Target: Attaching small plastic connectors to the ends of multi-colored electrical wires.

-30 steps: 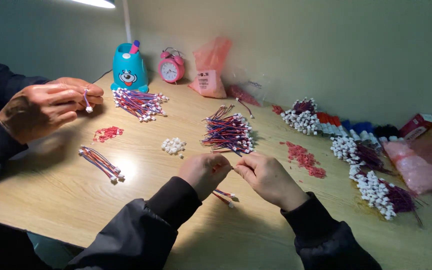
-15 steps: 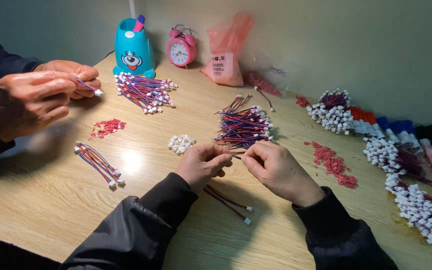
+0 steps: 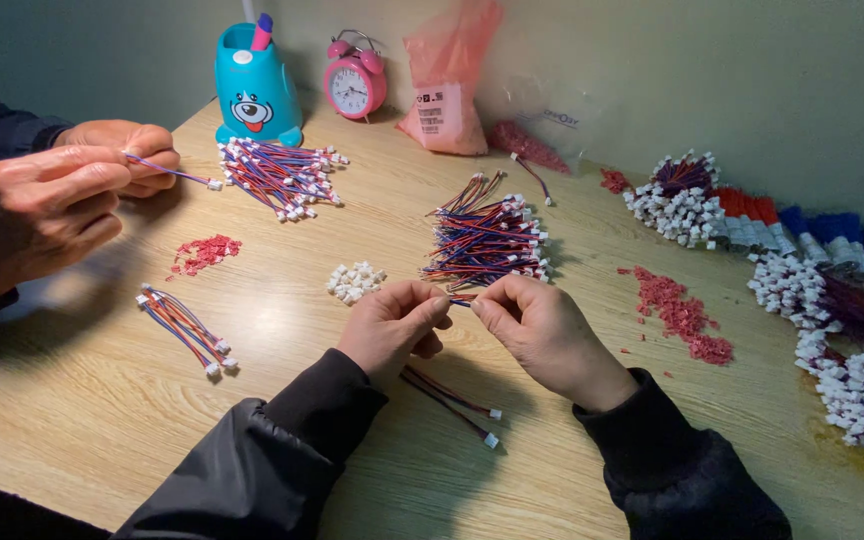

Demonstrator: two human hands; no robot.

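Left hand [image 3: 392, 325] and right hand [image 3: 542, 335] both pinched on one short wire lead [image 3: 460, 299] between fingertips, just in front of wire harness pile [image 3: 484, 235]; white connector heap [image 3: 354, 281] near left.

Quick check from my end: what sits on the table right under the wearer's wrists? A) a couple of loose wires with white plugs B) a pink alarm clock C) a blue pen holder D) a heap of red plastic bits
A: a couple of loose wires with white plugs lie on the wooden table just below the left hand and right hand, whose fingers pinch a wire between them.
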